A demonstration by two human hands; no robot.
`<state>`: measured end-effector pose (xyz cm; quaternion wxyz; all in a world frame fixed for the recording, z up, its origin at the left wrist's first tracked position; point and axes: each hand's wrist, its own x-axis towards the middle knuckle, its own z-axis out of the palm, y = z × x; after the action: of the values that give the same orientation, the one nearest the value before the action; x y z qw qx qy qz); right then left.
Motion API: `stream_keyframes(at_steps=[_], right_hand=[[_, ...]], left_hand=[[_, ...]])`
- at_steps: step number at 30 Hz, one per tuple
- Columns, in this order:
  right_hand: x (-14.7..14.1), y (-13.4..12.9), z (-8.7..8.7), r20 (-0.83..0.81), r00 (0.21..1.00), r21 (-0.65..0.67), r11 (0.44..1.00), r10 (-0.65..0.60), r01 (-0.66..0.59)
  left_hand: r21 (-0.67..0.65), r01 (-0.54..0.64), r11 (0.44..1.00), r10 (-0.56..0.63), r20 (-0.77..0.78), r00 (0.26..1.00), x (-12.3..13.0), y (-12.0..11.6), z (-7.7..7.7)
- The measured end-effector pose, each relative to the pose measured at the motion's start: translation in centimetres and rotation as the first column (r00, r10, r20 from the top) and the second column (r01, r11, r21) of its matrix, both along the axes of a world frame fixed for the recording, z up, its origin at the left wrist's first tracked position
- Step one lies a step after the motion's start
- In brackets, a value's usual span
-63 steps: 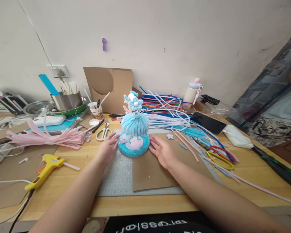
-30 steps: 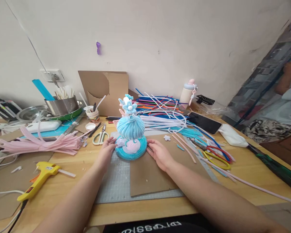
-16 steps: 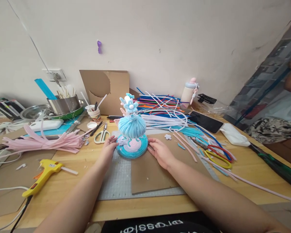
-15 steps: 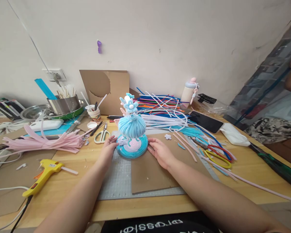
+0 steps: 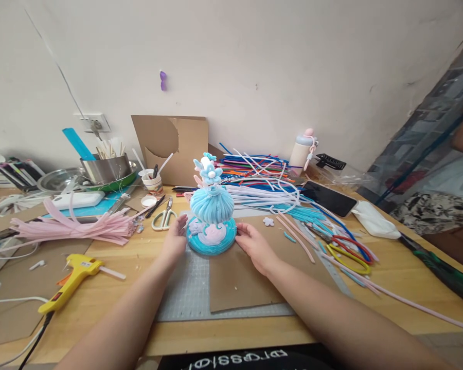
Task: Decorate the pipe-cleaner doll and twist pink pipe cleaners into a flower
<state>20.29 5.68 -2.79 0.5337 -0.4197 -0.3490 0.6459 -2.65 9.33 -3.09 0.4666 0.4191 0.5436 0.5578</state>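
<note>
A fuzzy blue ornament [image 5: 212, 204] with a pleated, rounded body and flowers on top stands upright on a round blue base [image 5: 226, 243] with pink patches. My left hand [image 5: 174, 240] touches the left edge of the base. At the right edge of the base is my right hand [image 5: 254, 245], its fingertips against the rim. Both hands hold the base between them. Under it lie a grey cutting mat [image 5: 189, 293] and a brown cardboard sheet [image 5: 247, 288]. A small pale flower [image 5: 268, 221] rests on the cardboard.
A yellow glue gun [image 5: 71, 280] and pink stems [image 5: 77, 226] lie at the left. Scissors [image 5: 164, 216] sit behind my left hand. Coloured stems [image 5: 254, 192], a phone [image 5: 329, 198] and a bottle [image 5: 304, 149] are at the back right. Part of a person [image 5: 447, 180] shows at the far right.
The whole view has shifted slightly, so everything appears a little lower and further right. My hands stay at the base's edges.
</note>
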Motion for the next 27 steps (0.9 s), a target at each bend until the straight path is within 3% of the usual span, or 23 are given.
stream_keyframes(at_steps=[3, 10, 27], right_hand=[[-0.09, -0.01, -0.27, 0.069, 0.997, 0.051, 0.998, 0.024, -0.028], [0.02, 0.01, -0.4, 0.122, 0.991, 0.031, 0.998, 0.054, -0.058], [-0.01, -0.14, -0.17, 0.116, 0.991, 0.039, 0.997, 0.061, -0.066]], left_hand=[[0.033, -0.005, 0.999, 0.007, -0.048, 0.999, 0.08, -0.12, 0.12], [0.039, -0.036, 0.999, 0.039, -0.099, 0.994, -0.29, 0.19, 0.06], [0.007, -0.077, 0.997, 0.077, -0.051, 0.996, 0.21, -0.27, 0.95]])
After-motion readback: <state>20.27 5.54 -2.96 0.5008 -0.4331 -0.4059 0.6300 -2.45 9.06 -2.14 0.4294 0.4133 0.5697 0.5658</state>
